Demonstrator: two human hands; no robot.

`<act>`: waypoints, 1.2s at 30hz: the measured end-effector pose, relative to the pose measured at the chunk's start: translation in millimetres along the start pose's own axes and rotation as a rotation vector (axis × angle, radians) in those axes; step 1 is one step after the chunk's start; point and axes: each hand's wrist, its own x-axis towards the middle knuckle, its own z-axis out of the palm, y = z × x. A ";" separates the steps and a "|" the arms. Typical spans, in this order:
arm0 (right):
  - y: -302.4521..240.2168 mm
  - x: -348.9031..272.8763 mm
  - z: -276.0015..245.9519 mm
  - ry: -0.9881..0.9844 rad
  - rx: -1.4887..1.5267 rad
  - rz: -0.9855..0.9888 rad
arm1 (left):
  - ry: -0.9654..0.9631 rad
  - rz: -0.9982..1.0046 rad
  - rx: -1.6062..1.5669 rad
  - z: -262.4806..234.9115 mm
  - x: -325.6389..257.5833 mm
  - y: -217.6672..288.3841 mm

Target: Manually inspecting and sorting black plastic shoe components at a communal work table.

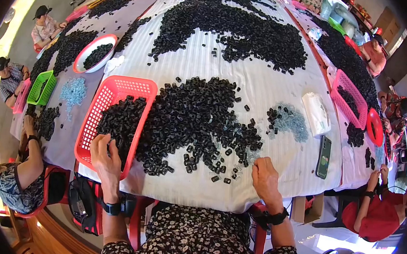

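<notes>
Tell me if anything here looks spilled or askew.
The red basket is tipped on its side under the left hand, black pieces pouring across the white cloth. Strays lie near the right hand.

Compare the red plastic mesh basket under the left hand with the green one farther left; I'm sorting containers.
The red plastic mesh basket lies tilted, spilling small black parts onto the white cloth; the green plastic mesh basket sits upright. The red one looks larger and nearer, and the left hand touches it; no hand touches the green. Both are rectangular, open-topped mesh.
</notes>
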 end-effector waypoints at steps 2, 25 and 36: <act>-7.4 2.9 -2.5 0.032 -0.028 0.018 | 0.035 0.092 -0.078 -2.4 -3.4 15.0; -24.6 -9.3 -15.0 0.006 0.163 -0.115 | -0.527 0.616 -0.673 81.3 -98.4 127.7; -31.8 -10.1 9.2 -0.128 0.173 -0.172 | -0.749 0.150 -1.038 43.9 -80.1 117.3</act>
